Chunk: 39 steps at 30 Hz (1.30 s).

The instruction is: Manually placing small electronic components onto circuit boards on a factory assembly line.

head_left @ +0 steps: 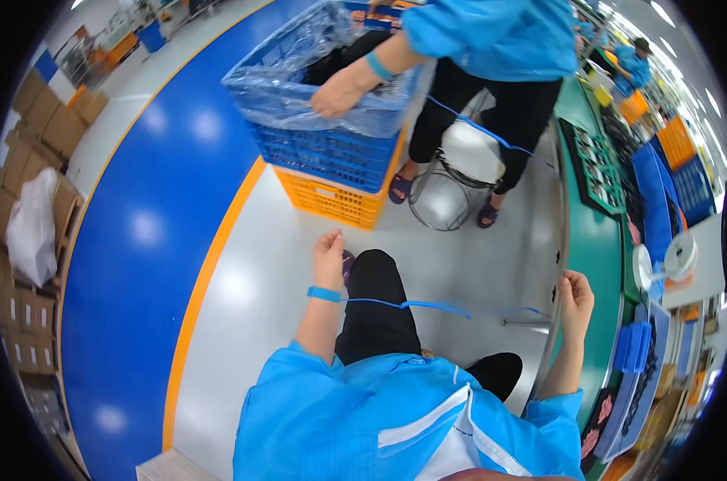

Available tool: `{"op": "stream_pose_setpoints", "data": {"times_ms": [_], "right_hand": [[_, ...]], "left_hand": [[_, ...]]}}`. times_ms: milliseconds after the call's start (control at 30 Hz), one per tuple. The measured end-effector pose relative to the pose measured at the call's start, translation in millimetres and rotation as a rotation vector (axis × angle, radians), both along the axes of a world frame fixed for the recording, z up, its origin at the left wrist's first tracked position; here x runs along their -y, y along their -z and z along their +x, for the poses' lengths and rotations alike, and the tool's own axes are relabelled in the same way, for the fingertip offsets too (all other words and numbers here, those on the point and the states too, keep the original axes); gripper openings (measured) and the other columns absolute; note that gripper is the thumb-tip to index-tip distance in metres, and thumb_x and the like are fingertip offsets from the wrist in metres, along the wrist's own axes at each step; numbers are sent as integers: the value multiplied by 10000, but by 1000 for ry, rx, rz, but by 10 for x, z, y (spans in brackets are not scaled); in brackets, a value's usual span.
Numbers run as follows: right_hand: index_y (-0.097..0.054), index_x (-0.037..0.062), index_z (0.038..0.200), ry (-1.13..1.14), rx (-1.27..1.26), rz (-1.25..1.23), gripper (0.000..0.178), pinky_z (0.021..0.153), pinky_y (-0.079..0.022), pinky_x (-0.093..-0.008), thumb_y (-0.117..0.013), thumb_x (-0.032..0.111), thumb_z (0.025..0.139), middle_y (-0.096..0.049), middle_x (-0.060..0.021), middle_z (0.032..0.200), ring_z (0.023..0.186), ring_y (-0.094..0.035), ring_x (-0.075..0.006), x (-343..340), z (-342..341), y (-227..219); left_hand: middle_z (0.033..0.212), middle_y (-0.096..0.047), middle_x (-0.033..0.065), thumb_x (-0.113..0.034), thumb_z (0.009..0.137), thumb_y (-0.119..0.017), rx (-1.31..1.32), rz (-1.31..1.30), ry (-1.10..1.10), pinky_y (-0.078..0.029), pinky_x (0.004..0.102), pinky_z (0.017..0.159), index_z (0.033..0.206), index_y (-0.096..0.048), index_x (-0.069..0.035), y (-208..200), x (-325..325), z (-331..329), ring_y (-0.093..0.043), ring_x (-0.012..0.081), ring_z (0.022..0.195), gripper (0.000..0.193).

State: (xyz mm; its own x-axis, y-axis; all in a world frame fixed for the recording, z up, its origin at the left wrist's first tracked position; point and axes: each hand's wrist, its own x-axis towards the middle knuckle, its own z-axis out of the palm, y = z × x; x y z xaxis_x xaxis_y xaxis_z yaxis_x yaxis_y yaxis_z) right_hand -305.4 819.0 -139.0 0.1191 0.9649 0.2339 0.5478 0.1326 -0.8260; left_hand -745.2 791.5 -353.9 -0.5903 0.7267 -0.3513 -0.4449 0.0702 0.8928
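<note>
My left hand (328, 252) is raised over the grey floor, fingers curled together, just in front of the stacked crates. Whether anything is inside it is hidden. A blue wrist strap (324, 294) circles that wrist, and its blue cord (395, 304) runs right, across my black-clad leg toward the bench. At the edge of the green workbench (592, 353), my right hand (576, 298) is closed in a pinch, thumb against the fingers. Nothing I can name shows between them. Neither hand touches the crates or the trays.
A co-worker's hand (341, 94) rests over a plastic-lined blue crate (323, 152) stacked on a yellow crate (331, 196). Beside them stands a round metal-framed stool (442, 196). The bench carries a green tray of parts (592, 168), a small white fan (680, 255) and blue bins (632, 346).
</note>
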Motion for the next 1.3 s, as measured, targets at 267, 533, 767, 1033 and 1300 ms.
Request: {"op": "stream_pose_setpoints", "data": {"times_ms": [267,533,767,1033,1300], "right_hand": [[-644,-5,941,-462,332,-166,78,606,-445,-206,-603,43,897,-603,2,761,682,-523,-40,-940,-1726,475],[-598,37,1147,-995,602,-354,302,821,-506,-393,-587,110,854,-632,-174,1095,968,-629,-344,-1426,-2854,1364],[-366,-96,1344,-1238,635,-153,624,1090,-312,-427,-575,297,906,-394,-298,1387,1302,-375,-421,-1807,-4153,2884],[-531,68,1277,-1023,437,-325,618,947,-452,-414,-680,436,803,-563,-218,1234,1121,-567,-338,-2850,-5280,4092],[-612,-2,1167,-1041,353,-105,429,863,-517,-407,-667,233,812,-634,-218,1135,988,-648,-325,-2596,-4875,3261]], "left_hand": [[883,-603,6,-51,863,-622,259,29,-142,-415,204,595,1089,-601,-31,573,-591,-98,-524,73,722,228],[985,-617,50,-93,884,-602,243,-51,-214,-461,248,803,1087,-581,2,1310,-1135,136,-577,136,894,225],[1029,-638,159,-131,846,-649,137,-88,-230,-497,322,820,1139,-568,35,1801,-1129,-67,-617,216,921,347],[1145,-564,87,-133,902,-615,251,-35,-177,-465,309,831,1262,-484,30,1926,-1068,-233,-551,164,978,417],[1162,-566,35,-198,930,-600,85,30,-74,-437,280,730,1264,-483,-62,1865,-920,-173,-526,113,976,379]]}}
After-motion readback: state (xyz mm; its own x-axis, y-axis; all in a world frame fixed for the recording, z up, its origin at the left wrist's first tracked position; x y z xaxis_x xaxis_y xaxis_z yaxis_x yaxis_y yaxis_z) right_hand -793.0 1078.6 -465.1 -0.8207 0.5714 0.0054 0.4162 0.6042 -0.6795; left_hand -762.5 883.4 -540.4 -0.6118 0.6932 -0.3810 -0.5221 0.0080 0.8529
